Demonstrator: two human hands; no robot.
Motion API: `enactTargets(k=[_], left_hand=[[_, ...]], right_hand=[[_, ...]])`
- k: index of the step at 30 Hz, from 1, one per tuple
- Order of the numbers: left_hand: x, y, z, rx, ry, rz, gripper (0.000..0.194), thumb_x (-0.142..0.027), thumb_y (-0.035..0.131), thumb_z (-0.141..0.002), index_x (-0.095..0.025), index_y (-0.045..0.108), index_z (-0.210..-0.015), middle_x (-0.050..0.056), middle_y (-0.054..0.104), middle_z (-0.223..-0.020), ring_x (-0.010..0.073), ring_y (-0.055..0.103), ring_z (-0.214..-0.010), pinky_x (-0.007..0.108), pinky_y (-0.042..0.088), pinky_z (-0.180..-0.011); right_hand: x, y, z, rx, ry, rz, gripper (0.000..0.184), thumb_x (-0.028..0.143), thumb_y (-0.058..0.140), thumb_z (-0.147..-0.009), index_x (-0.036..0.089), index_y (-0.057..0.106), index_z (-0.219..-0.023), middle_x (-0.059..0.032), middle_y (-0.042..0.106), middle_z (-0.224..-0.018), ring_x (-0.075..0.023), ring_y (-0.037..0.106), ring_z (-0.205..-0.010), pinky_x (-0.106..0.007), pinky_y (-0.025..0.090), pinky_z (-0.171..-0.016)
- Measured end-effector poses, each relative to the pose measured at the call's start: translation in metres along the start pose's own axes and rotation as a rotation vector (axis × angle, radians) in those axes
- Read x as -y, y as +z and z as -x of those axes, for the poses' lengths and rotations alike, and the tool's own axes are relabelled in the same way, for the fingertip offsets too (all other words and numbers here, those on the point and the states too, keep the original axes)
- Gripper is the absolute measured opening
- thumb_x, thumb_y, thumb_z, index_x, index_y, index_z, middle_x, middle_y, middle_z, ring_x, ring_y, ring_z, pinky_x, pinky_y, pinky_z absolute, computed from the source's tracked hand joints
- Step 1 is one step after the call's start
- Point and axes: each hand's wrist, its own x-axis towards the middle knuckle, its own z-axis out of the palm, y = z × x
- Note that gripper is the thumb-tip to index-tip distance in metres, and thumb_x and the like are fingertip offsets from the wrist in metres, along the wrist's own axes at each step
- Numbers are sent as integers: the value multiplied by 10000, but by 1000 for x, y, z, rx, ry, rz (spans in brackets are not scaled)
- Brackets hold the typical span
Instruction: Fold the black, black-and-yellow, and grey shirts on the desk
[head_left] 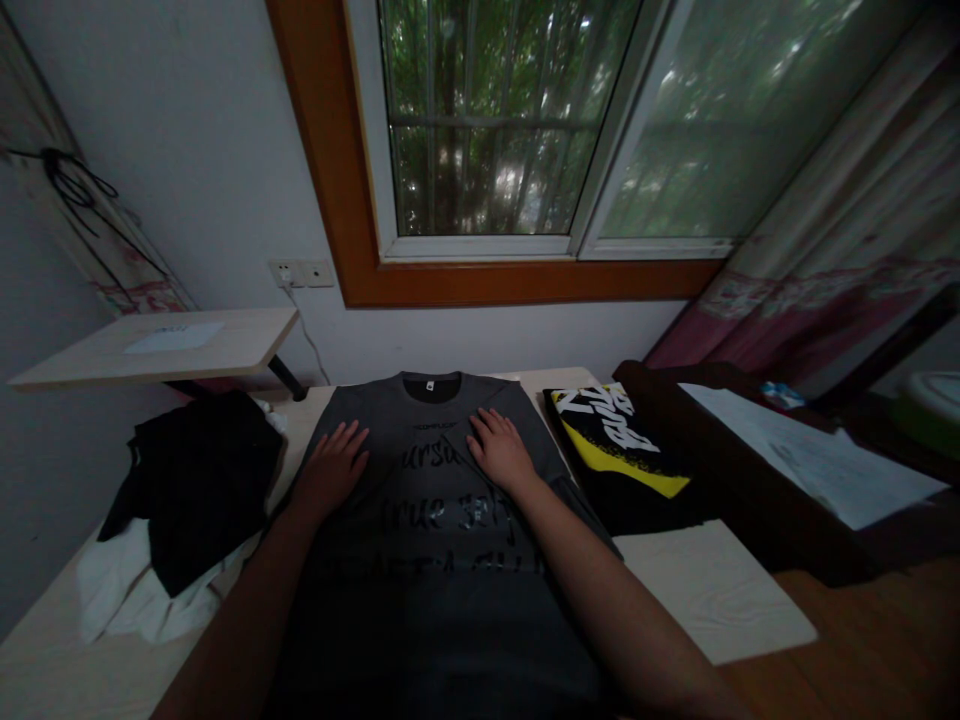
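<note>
A dark grey T-shirt [420, 480] with black lettering lies spread face up on the light wooden table, its collar at the far edge. Flat on the left side of its chest rests my left hand [334, 465], fingers spread. My right hand [501, 448] lies on the right side of the chest, fingers also stretched out, palm down. Neither hand grips the cloth. To the right sits a folded black T-shirt [615, 435] with yellow and white print. A heap of black clothing [202, 480] lies to the left, on top of a white garment [124, 580].
The table [712, 595] stands against the wall below a window [495, 120]. A raised wooden shelf [97, 350] carries a sheet of paper at the left. On the right, a dark brown surface [675, 380] holds a large white sheet [810, 455]. A cord hangs from the wall socket [300, 273].
</note>
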Motion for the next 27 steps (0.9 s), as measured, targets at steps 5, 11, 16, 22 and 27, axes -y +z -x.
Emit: enactTargets(k=[5,11,16,22,27], left_hand=[[1,2,0,-3,-10,9,548,-419,348,-1029,-219,455,-1527,72,387,-1632,291,311,-1527,534,280,-1231],[1,1,0,-3,-6,11,559,-428,342,-1035,-219,420,-1548,71,379,-1637,287,298,-1533,527,282,-1229],[1,1,0,-8,-6,7,531,-424,353,-1033,-239,471,-1516,66,389,-1633,288,314,-1526,517,285,-1228],[1,0,1,-4,0,5,535,-427,339,-1035,-243,466,-1521,62,380,-1638,288,305,-1530,520,277,-1232],[-1,-2,1,-4,-7,13,540,-425,348,-1030,-246,456,-1528,66,400,-1627,292,317,-1525,531,287,-1226]], right_hand=[[0,-1,0,-1,-3,-9,488,396,460,-1018,189,561,-1448,-109,471,-1570,-279,359,-1488,-471,249,-1234],[1,-2,0,-2,-7,-7,486,393,452,-1022,184,561,-1447,-106,474,-1568,-280,362,-1484,-472,251,-1232],[0,-1,0,1,-5,-3,487,399,460,-1021,186,560,-1447,-107,479,-1564,-273,361,-1484,-469,249,-1233],[1,-1,0,-1,-6,-4,488,401,448,-1024,192,557,-1451,-101,480,-1563,-277,359,-1485,-470,248,-1234],[0,-1,0,7,1,-9,487,398,453,-1020,198,556,-1453,-101,474,-1567,-278,356,-1486,-475,250,-1233]])
